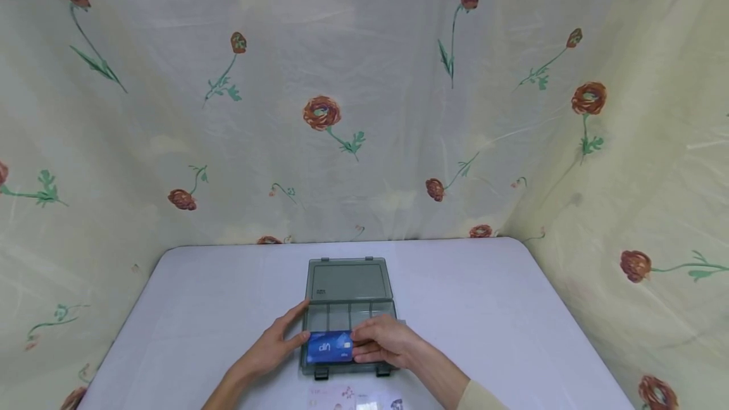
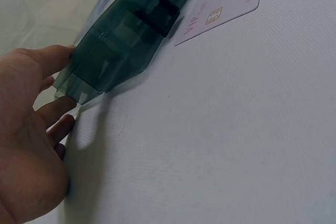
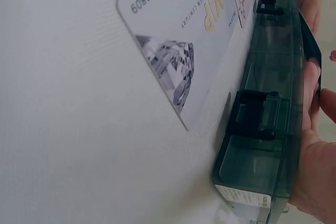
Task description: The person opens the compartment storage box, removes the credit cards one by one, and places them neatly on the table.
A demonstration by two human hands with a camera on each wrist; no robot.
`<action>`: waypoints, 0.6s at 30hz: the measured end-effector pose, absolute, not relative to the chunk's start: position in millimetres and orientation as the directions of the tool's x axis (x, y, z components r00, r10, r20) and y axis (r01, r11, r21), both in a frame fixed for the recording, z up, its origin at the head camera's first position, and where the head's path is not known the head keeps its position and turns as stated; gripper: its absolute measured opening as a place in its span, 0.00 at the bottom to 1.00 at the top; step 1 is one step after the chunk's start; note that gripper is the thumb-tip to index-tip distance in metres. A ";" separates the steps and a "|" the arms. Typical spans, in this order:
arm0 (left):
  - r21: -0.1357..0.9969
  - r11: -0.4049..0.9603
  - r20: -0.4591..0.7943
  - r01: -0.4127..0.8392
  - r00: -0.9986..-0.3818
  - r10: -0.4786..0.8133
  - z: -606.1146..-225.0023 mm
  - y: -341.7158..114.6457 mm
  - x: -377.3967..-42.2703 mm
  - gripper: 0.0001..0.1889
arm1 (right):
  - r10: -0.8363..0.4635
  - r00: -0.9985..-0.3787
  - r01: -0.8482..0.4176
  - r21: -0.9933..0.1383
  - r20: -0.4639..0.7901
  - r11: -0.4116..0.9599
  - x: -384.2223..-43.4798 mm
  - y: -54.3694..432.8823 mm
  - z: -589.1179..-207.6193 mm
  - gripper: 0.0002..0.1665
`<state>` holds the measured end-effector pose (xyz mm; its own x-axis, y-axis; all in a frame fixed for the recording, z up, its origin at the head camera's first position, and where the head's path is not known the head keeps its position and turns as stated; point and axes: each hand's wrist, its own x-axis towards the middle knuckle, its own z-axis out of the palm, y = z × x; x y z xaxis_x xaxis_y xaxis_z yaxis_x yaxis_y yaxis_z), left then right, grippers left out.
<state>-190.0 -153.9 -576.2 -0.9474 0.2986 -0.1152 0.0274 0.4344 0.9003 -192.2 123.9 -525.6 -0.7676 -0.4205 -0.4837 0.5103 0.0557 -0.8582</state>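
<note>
A translucent grey-green compartment box (image 1: 348, 367) lies with its lid (image 1: 350, 280) folded back. Over its front compartments is a blue VIP card (image 1: 329, 348), printed upside down to me. My right hand (image 1: 384, 341) pinches the card's right end between thumb and fingers. My left hand (image 1: 273, 343) holds the box's left side, thumb at the rim by the card's left edge, index finger stretched toward the hinge. In the left wrist view that hand (image 2: 31, 114) has its fingers against the box's end wall (image 2: 86, 85). Dividers (image 1: 350, 316) show behind the card.
In front of the box lie a pinkish VIP card (image 1: 326, 396) and a white card with a diamond picture (image 3: 173, 66). Two dark latches (image 3: 252, 114) stick out from the box's front. The white table (image 1: 228, 283) meets a flowered curtain (image 1: 387, 163) at the back and sides.
</note>
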 end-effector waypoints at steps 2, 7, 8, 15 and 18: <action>0.898 0.439 -0.117 0.025 -0.948 0.295 -576.1 -154.0 -189.9 0.36 | -0.423 -0.766 0.510 -0.858 -0.484 0.061 -192.5 126.4 -524.6 0.16; 0.899 0.437 -0.109 0.034 -0.948 0.298 -574.7 -154.0 -188.9 0.36 | -0.467 -0.746 0.508 -0.859 -0.474 0.062 -192.3 133.4 -522.9 0.14; 0.899 0.437 -0.107 0.036 -0.948 0.300 -574.5 -154.1 -188.8 0.36 | -0.481 -0.741 0.507 -0.860 -0.470 0.059 -192.2 134.6 -522.7 0.13; 0.904 0.425 -0.103 0.037 -0.948 0.303 -574.6 -154.1 -187.8 0.36 | -0.583 -0.694 0.498 -0.866 -0.422 0.035 -190.9 141.4 -519.8 0.04; 0.906 0.422 -0.105 0.032 -0.949 0.298 -575.2 -154.0 -187.5 0.36 | -0.616 -0.673 0.497 -0.867 -0.409 0.033 -189.9 144.6 -518.8 0.03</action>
